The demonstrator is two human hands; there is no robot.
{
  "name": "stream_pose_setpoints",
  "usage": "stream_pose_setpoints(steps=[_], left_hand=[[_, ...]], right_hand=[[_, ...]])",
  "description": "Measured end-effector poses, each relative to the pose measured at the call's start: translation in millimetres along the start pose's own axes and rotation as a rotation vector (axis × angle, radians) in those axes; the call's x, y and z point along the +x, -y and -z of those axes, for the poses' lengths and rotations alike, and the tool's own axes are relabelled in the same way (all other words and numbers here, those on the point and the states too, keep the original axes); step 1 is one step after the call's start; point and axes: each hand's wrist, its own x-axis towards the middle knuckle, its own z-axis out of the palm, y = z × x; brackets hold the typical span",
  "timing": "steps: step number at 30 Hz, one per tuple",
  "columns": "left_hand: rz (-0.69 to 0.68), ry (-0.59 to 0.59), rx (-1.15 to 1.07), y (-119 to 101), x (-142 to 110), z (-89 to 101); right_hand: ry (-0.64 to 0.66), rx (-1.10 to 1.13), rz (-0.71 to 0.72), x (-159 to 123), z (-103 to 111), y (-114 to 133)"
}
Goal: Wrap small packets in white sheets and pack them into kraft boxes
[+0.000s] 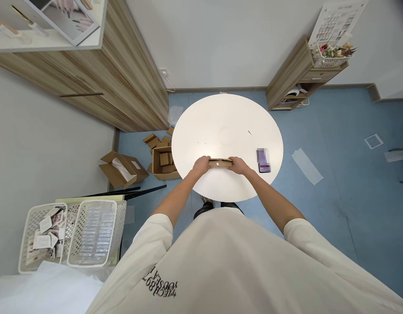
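A flat brown cardboard box [221, 163] with a small white mark on its near side is held at the near half of the round white table [221, 126]. My left hand [201, 165] grips its left end. On the opposite end, my right hand [239, 165] has its fingers closed round the edge. Whether the box rests on the tabletop or is held just above it, I cannot tell. To the right of my right hand lies a purple item [263, 160], blurred by pixels.
Left of the table on the floor stand an open carton [123, 169] and a box of small cardboard boxes [165, 175]. White baskets [93, 233] sit at lower left. A tall wooden cabinet [132, 78] and a small shelf unit [291, 78] stand behind.
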Motion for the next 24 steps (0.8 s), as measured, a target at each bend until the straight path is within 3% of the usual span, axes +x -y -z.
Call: stream_pose_setpoints(steps=[5, 8, 13, 18, 24], left_hand=[[-0.060, -0.003, 0.085, 1.6, -8.3, 1.1], [-0.098, -0.096, 0.103, 3.7, -19.0, -9.2], [-0.053, -0.108, 0.155, 2.1, -32.9, -31.1], [0.006, -0.109, 0.102, -1.5, -31.8, -33.2], [0.059, -0.086, -0.154, -1.5, -28.7, -22.1]], right_hand=[[-0.013, -0.137, 0.055, -6.0, -7.0, -7.6], [-0.052, -0.249, 0.058, -11.4, -18.7, -10.3], [-0.108, -0.345, 0.000, -16.4, -35.6, -7.5], [-0.107, -0.235, -0.034, -16.6, -33.5, -1.0], [-0.118, -0.003, -0.082, -17.1, -28.1, 4.8]])
